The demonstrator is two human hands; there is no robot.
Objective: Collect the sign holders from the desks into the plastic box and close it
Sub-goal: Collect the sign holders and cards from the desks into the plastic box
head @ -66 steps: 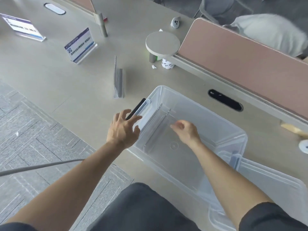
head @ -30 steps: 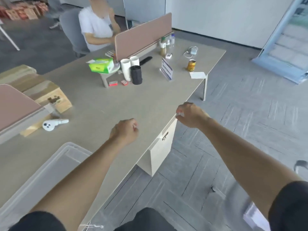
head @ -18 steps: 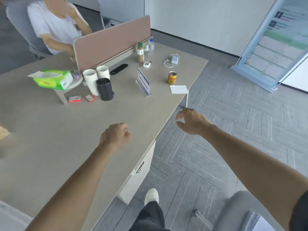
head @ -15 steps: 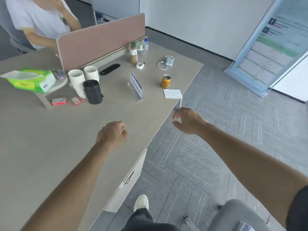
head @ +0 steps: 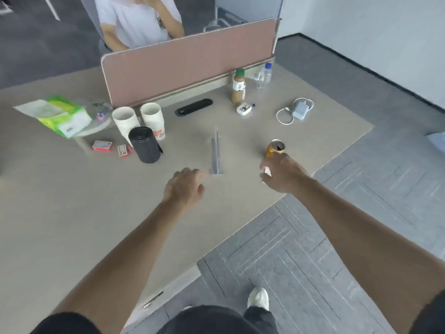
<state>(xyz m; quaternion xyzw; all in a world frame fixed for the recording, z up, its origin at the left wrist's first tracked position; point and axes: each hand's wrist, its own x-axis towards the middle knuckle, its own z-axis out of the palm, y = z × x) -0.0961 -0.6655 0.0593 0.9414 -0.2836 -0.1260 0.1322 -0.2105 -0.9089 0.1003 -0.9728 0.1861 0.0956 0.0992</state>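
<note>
The clear acrylic sign holder stands upright on the desk, seen almost edge-on, its thin base pointing toward the person. The plastic box is not in view. The left hand hovers just beside the holder's near end, fingers loosely curled and holding nothing; they look close to the base but apart from it. The right hand hangs to the other side, fingers relaxed and spread, also holding nothing. It sits right in front of an opened drink can, which stands near the desk edge.

The step in hand looks like the reach for this holder. The likely trouble is the can: a sideways sweep of the right hand could tip it and spill whatever is left. The holder itself is narrow and smooth, so a push against its face rather than a pinch across the panel could topple or slide it. A black tumbler and stacked paper cups stand well off to the left, out of the way.
</note>
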